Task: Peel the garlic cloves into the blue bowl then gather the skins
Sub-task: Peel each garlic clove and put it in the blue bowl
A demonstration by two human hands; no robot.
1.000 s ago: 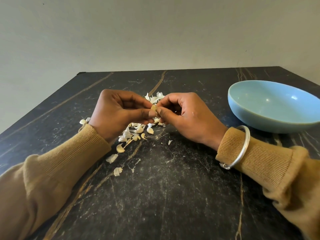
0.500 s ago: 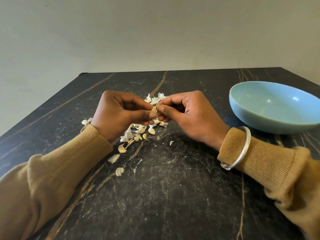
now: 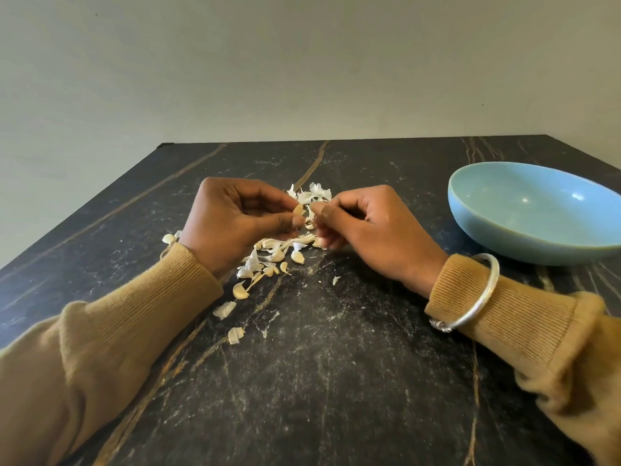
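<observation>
Peeling one small pale-yellow garlic clove (image 3: 298, 209) above the dark stone bench (image 3: 336, 381).
The left hand (image 3: 235, 223) pinches the garlic clove between thumb and fingertips. The right hand (image 3: 366, 227) has curled fingers and nips at the skin with its thumb and first finger. The clove sits right between both hands, above the heap of thin white papery skins (image 3: 311, 195) and the other loose cloves (image 3: 268, 253). The round light-blue bowl (image 3: 524, 243) stands well apart to the right and looks empty. The clove is tiny and likely slippery, so a hard tug could make it pop out and get lost among the skins.
</observation>
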